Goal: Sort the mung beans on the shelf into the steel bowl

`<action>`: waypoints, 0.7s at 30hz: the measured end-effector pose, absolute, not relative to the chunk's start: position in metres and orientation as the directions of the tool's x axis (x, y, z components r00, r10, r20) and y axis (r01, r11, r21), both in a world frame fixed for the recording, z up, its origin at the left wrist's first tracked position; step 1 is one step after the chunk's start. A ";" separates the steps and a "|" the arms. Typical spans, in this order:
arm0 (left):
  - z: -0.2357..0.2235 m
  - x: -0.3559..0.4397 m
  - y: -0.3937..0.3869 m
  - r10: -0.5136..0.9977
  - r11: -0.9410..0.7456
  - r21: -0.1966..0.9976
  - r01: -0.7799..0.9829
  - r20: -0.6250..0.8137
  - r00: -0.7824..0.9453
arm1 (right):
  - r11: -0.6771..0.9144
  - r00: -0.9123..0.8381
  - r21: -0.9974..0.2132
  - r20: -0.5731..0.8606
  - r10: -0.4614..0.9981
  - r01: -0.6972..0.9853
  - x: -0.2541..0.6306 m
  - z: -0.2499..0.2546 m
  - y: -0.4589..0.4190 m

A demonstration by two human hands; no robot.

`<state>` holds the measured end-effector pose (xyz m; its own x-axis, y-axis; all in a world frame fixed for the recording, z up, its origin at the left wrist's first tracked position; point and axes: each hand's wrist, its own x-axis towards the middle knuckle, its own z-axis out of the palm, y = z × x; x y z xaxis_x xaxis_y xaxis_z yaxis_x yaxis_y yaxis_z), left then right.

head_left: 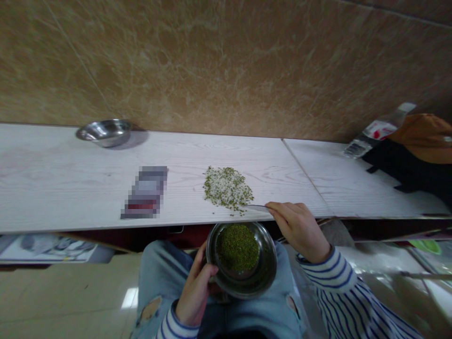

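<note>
Two bare hands are both gripping something: the left hand (194, 293) holds a metal bowl (267, 268) of green grains (240, 247) by its left side, and the right hand (300, 230) pinches a slim metal utensil (257, 207), whose far end is too small to make out. The utensil lies nearly crosswise, pointing left from the fingers to the near right edge of the pile (228, 188) of white and green grains. That pile sits on the counter (183, 202) just beyond the bowl, its longer spread slanting from far left to near right. Through the utensil, the right hand is nearer to it; the left hand is lower, below the counter's edge.
</note>
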<state>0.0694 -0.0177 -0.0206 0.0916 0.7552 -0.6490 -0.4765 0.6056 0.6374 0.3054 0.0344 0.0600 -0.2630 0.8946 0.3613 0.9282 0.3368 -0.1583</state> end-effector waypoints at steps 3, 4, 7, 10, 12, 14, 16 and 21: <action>-0.019 0.070 -0.018 0.754 0.613 0.636 -0.469 -0.649 0.104 | 0.340 -0.272 -0.156 0.340 0.900 0.927 0.304 0.061 0.034; -0.019 0.070 -0.018 0.752 0.618 0.634 -0.464 -0.648 0.116 | 0.345 -0.278 -0.156 0.337 0.900 0.926 0.304 0.061 0.033; -0.018 0.070 -0.018 0.758 0.617 0.639 -0.459 -0.638 0.131 | 0.359 -0.294 -0.162 0.325 0.899 0.919 0.305 0.063 0.030; -0.018 0.069 -0.017 0.758 0.621 0.643 -0.447 -0.637 0.137 | 0.359 -0.293 -0.166 0.324 0.900 0.919 0.306 0.063 0.028; -0.019 0.069 -0.017 0.758 0.625 0.644 -0.440 -0.636 0.145 | 0.354 -0.288 -0.162 0.330 0.899 0.921 0.306 0.063 0.029; -0.019 0.069 -0.018 0.763 0.619 0.650 -0.440 -0.630 0.143 | 0.352 -0.286 -0.155 0.335 0.898 0.923 0.305 0.063 0.031; -0.019 0.069 -0.018 0.765 0.615 0.653 -0.441 -0.630 0.133 | 0.356 -0.291 -0.150 0.337 0.895 0.922 0.304 0.063 0.032; -0.017 0.070 -0.016 0.753 0.633 0.647 -0.425 -0.643 0.141 | 0.362 -0.300 -0.161 0.316 0.900 0.918 0.303 0.064 0.029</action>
